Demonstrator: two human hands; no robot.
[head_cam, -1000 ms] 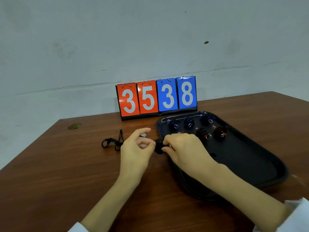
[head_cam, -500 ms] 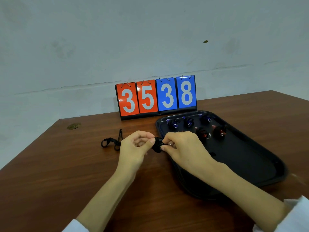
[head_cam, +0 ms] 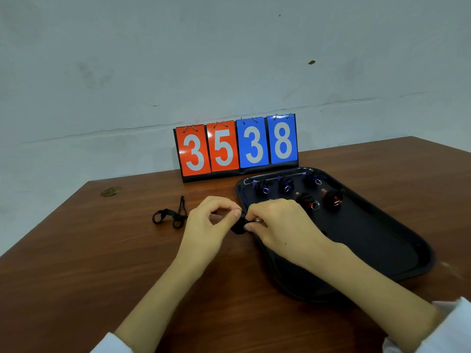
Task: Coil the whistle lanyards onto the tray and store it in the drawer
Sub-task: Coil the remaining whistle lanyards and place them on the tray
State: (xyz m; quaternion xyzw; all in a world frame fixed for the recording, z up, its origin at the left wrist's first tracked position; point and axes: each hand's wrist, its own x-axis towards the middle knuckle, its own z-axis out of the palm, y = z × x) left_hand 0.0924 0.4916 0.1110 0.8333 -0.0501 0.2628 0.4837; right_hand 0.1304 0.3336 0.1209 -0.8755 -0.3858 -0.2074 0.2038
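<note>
**While both hands pinch one black bundle, five coils sit on the tray**

Status, clock directions taken from where the hands meet:

- Left hand: fingers curled, thumb and forefinger tips closed on the top of the black lanyard bundle. Grasping it.
- Right hand: back of the hand faces the camera, fingertips clamped on the same bundle from the 3 o'clock side. Grasping it too. Ring visible on one finger.
- The bundle is a small dark wad held between the two hands, right at the tray's near-left rim. Can't tell whether it touches the table or the rim. Can't tell the whistle colour either, as the fingers hide it.
- Tray: black, oval, flat on the table, running from 1 o'clock to 5 o'clock. The right wrist crosses its left edge.
- On the tray, far end, back row: three coils with blue whistles, side by side and apart, at about 1 o'clock.
- Just in front of them: two coils with red whistles, split rings showing, at about 2 o'clock. The left one of the pair is near the right hand's knuckles.
- Loose lanyard: black, uncoiled, lying in loops on the table at 9 o'clock, just beside the left hand and off the tray.
- Scoreboard at 12 o'clock, upright at the table's far edge against the wall: red 3, 5, blue 3, 8. Its base is near the tray's far rim.
- Brownish spot at 10 o'clock near the table's far left corner; can't tell what it is.
- White sleeves show at both forearms, at the bottom edge.
</note>
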